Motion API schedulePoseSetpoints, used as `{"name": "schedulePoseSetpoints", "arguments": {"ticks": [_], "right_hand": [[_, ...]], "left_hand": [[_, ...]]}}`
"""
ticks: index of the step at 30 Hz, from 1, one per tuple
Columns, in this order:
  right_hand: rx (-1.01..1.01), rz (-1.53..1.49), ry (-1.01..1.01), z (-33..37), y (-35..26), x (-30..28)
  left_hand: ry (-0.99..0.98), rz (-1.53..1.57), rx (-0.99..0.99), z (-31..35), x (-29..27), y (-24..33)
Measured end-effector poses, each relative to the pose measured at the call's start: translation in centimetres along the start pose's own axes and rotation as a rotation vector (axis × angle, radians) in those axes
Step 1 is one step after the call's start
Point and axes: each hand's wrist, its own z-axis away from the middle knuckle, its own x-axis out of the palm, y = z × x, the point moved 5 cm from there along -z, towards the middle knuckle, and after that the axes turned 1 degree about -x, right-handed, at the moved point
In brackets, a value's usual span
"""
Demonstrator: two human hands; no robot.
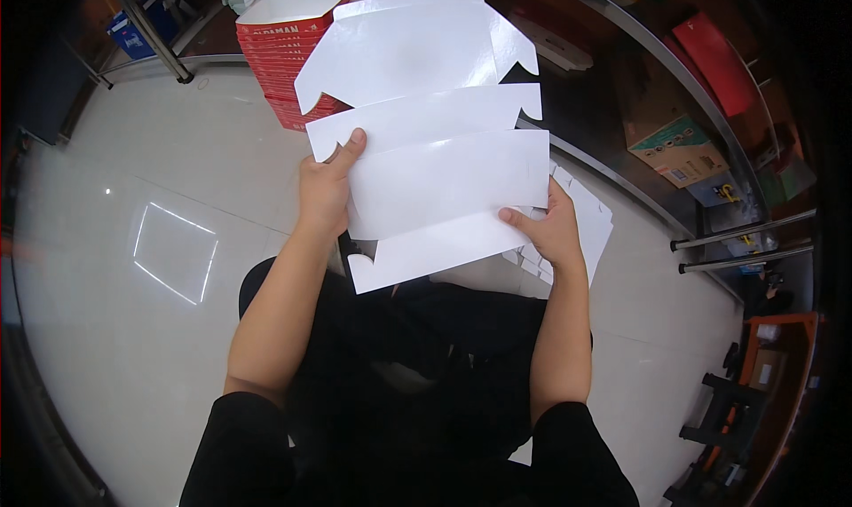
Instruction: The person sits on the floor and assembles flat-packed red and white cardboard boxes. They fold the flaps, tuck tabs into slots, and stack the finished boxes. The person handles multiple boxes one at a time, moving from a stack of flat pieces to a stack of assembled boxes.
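A white flat cardboard box blank [448, 177], creased into panels with notched flaps, is held up in front of me above my lap. My left hand [327, 188] grips its left edge, thumb on top at a notch and the other fingers hidden beneath. At the lower right edge my right hand [552, 230] pinches the blank, its thumb lying on the white face. Behind the far flap rises a tall stack of red cartons [282, 79] with white tops. To the right, partly covered by my right hand and the blank, lie several flat white blanks [589, 225].
A metal-edged shelf [621, 165] curves along the far right, with a brown cardboard box [670, 143] and a red panel [713, 62] on it. Metal legs [153, 30] and a blue box [133, 37] stand far left. Glossy pale tiles [106, 267] cover the floor.
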Motion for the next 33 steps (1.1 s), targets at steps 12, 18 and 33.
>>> {"name": "schedulePoseSetpoints", "arguments": {"ticks": [12,18,33], "right_hand": [[-0.047,0.818,0.275,0.7,-0.7,0.9],[-0.163,0.538,0.335,0.7,0.1,2.4],[-0.152,0.184,0.126,0.3,0.7,4.1]], "left_hand": [[-0.039,0.003,-0.030,1.5,0.4,-1.4],[-0.045,0.090,-0.032,1.4,0.9,-1.6],[-0.056,0.096,-0.095,0.9,0.9,-2.3]]}}
